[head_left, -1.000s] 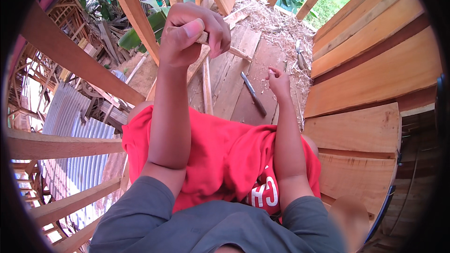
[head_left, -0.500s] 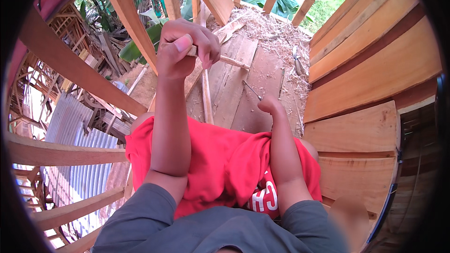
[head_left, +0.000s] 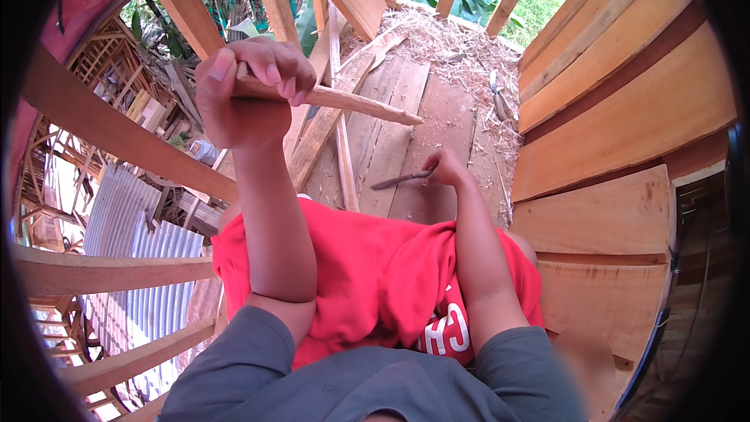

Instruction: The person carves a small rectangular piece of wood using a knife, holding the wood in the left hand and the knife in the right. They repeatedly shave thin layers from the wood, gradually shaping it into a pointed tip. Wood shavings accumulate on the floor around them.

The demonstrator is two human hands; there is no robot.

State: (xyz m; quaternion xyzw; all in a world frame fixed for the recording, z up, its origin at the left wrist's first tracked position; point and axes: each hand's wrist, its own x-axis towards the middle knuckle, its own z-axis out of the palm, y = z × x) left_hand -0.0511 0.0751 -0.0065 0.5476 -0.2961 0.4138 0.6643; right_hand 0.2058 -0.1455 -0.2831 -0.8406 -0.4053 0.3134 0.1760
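Observation:
My left hand (head_left: 254,94) is raised at the upper left and closed round a pale wooden stick (head_left: 363,103). The stick points right and slightly down, its far end over the floorboards. Lower and further right, my right hand (head_left: 445,166) grips a knife (head_left: 398,181). Its dark blade extends left beneath the stick, with a gap between the two. The knife's handle is mostly hidden in my fingers.
Wood shavings (head_left: 461,39) cover the far floorboards, where a second tool like a knife (head_left: 497,95) lies. Loose wooden strips (head_left: 341,141) slant beside my left arm. Wooden slats (head_left: 117,125) stand to the left, and a plank wall (head_left: 609,125) rises on the right.
My left hand has moved left and slightly down, showing more of the stick. The knife has swung from pointing up-left to nearly level, its blade now broadside.

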